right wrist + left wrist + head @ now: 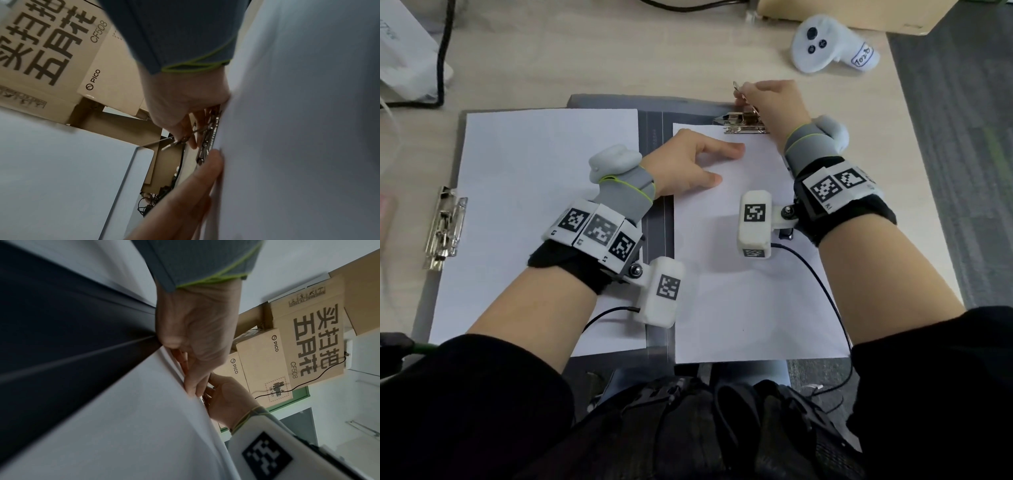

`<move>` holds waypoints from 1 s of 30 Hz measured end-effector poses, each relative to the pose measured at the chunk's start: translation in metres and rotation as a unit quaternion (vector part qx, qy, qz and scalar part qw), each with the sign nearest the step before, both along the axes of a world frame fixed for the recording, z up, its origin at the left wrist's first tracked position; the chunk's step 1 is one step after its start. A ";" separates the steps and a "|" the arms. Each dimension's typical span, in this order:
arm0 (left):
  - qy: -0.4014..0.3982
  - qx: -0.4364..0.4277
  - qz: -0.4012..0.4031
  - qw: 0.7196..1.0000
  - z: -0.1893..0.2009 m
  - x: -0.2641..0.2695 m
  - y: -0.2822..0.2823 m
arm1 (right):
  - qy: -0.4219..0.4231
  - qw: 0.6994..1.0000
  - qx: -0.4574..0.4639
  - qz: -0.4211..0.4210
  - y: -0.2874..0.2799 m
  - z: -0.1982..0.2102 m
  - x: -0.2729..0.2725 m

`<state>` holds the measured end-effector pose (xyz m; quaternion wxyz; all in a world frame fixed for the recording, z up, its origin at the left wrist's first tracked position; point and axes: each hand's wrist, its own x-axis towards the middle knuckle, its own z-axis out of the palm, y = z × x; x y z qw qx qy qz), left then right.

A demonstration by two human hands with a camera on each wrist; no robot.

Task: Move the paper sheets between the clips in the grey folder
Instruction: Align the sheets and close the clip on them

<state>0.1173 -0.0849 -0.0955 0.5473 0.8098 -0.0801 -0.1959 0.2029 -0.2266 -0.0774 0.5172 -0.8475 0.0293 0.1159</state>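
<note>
The grey folder point(654, 120) lies open on the table. One white sheet point(534, 212) covers its left half beside the metal side clip point(443, 228). A second sheet point(739, 301) lies on the right half with its top edge at the top clip point(743, 126). My left hand point(719, 163) rests flat on this sheet just below the clip, fingers straight point(191, 386). My right hand point(744, 96) pinches the top clip's lever point(737, 87) and holds it raised; the right wrist view shows the lever point(174, 143) between its fingers above the clip point(207, 141).
A white controller point(828, 44) lies at the back right of the table. A black cable point(445, 51) and a white package point(400, 58) are at the back left. Cardboard boxes point(308, 337) stand behind. The table's right edge meets grey floor point(962, 137).
</note>
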 end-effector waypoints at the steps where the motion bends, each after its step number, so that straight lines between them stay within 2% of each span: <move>1: 0.001 -0.002 0.001 1.000 0.000 0.000 0.000 | 0.004 1.000 -0.012 0.005 0.000 0.001 0.001; 8: -0.004 0.008 0.003 1.000 0.002 -0.001 -0.002 | 0.020 0.993 -0.110 0.038 0.007 -0.022 0.015; 11: -0.005 0.014 0.004 1.000 0.004 0.000 -0.003 | 0.034 0.986 -0.154 0.051 0.014 -0.010 0.006; 19: -0.007 0.026 0.009 1.000 0.005 -0.001 -0.003 | 0.016 0.973 -0.213 0.085 0.010 -0.005 0.005; 30: -0.004 0.034 0.011 0.999 0.008 -0.002 -0.004 | 0.020 0.970 -0.228 0.080 0.014 -0.003 0.001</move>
